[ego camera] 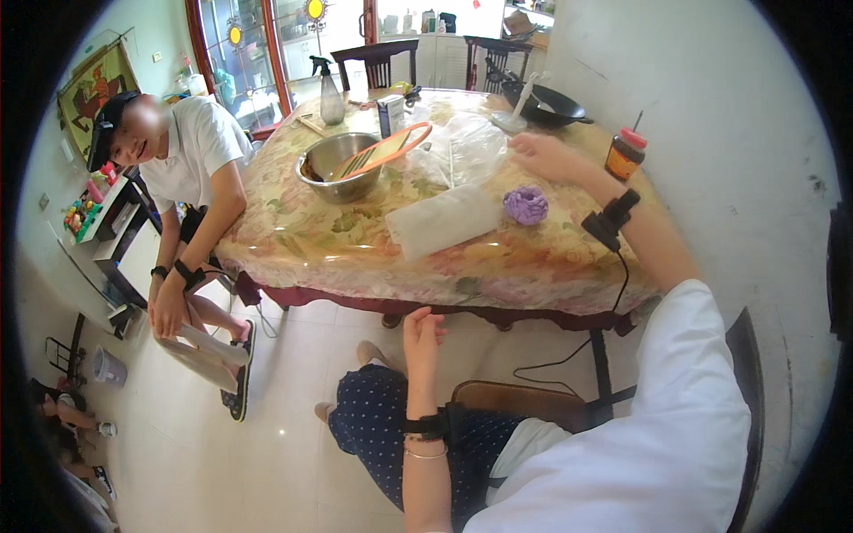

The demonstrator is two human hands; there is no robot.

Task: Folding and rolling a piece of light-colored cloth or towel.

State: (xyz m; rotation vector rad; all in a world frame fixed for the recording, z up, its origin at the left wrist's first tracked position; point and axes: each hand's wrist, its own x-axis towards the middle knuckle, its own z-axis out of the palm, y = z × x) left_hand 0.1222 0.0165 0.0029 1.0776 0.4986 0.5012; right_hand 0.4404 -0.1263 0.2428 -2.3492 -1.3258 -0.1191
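Observation:
My right hand [541,157] is over the right side of the table, blurred, next to a crumpled clear plastic bag [476,150]. Whether its fingers grip anything is unclear. In front of it lie a purple scrunched ball [526,204] and a folded off-white cloth [443,221]. Below the table's front edge, above my lap, is my left hand [424,328], loosely curled and holding nothing. A stainless steel bowl [340,190] stands farther left, with an orange-rimmed grater [380,156] leaning across its rim.
A jar with a red lid [625,154] stands near the wall. Behind are a black wok [556,113], a white stand [512,120], a carton [390,116] and a spray bottle [330,100]. Another person [193,140] leans on the table's left edge. A cable [553,368] hangs below the table.

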